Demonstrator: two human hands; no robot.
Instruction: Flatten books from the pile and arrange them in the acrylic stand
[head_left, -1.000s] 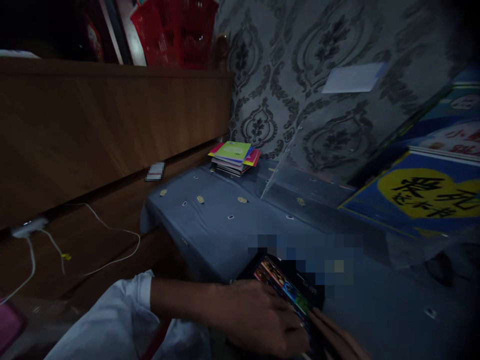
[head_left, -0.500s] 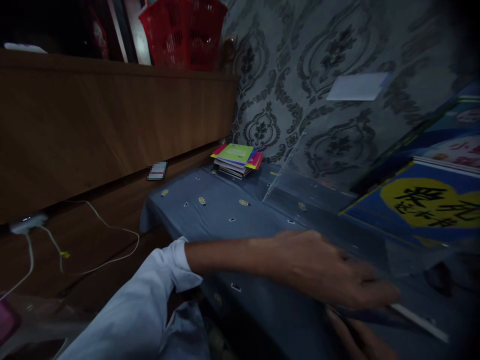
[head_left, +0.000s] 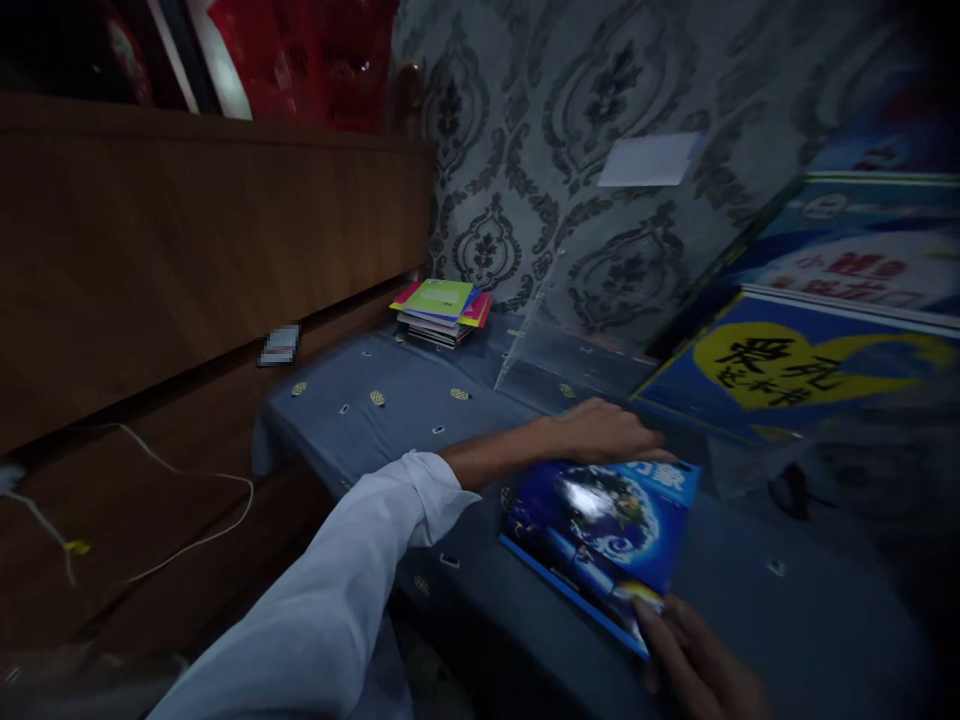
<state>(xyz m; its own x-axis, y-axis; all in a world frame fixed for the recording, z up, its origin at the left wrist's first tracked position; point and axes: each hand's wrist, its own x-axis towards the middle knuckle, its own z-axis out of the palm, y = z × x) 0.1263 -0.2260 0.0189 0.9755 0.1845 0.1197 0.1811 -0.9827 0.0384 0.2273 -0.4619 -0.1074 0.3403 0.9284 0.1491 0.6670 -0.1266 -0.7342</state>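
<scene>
A blue book [head_left: 592, 530] with a picture of the Earth on its glossy cover is tilted face up over the cloth-covered table. My left hand [head_left: 604, 430] reaches across and grips its far edge, the fingertips partly hidden behind it. At the near right corner my right hand [head_left: 697, 650] holds the book, thumb on the cover and fingers beneath. To the right, picture books, one with a yellow heart [head_left: 780, 365], lean in a clear rack [head_left: 525, 330].
A stack of colourful booklets [head_left: 442, 310] lies at the table's far end. The patterned blue tablecloth [head_left: 405, 400] covers the table. A wooden cabinet [head_left: 210, 230] runs along the left, with a red basket [head_left: 307, 60] on top. A white cable [head_left: 225, 475] trails below.
The book has turned from nearly edge-on to showing its front cover. My left hand has moved left and up to its far edge. The view has shifted right.
</scene>
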